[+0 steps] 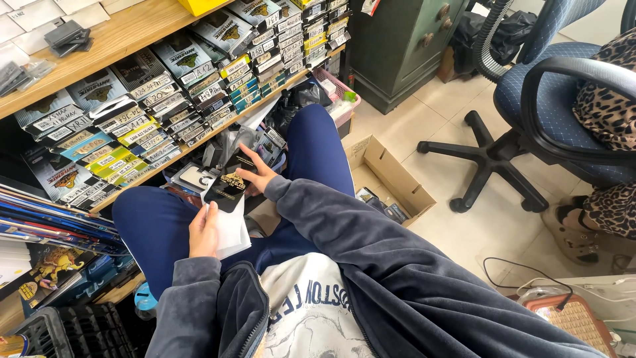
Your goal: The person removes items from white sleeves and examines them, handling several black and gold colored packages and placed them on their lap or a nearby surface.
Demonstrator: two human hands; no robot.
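The flat black packet point(226, 190) with gold print sits over the person's lap, just in front of the low wooden shelf point(199, 139), its long axis running slantwise from the left knee up toward the shelf edge. The left hand point(204, 233) grips its near, lower end together with a white sheet point(232, 232) tucked beneath it, thumb on top and fingers closed underneath. The right hand point(255, 174) lies at the far, upper end, nearer the shelf, its fingers spread flat and touching the packet's top corner and the loose packets point(268, 146) heaped below the shelf. Both hands bracket the packet, left behind, right ahead. Away from the shelf, an open cardboard box point(391, 182) rests on the tiled floor.
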